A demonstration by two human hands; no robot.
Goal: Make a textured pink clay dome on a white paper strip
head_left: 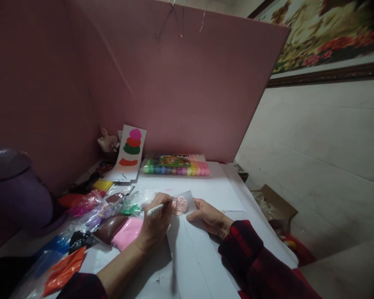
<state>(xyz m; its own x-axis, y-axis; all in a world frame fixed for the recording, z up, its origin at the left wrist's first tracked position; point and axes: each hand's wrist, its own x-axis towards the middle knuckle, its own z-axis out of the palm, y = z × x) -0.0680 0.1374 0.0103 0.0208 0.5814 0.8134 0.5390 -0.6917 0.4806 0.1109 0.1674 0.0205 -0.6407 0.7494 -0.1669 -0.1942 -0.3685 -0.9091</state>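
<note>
My left hand [156, 226] is closed round a white pen [155, 210], its tip end pointing at the drawing. A sheet of white paper [190, 253] carries a round patch [180, 205] of pale orange-pink strokes near its far end. My right hand [210, 216] pinches the right edge of this paper between thumb and fingers, lifting its far end a little. Whether the pen tip touches the patch is hidden by my fingers. A thin wavy line runs down the sheet towards me.
Several bags of coloured clay [109, 228] crowd the left of the table. At the back lie a pack of coloured sticks [176, 165] and a propped card [131, 153] with painted shapes. A purple container [18, 195] stands far left; a cardboard box [277, 203] sits right, below the table.
</note>
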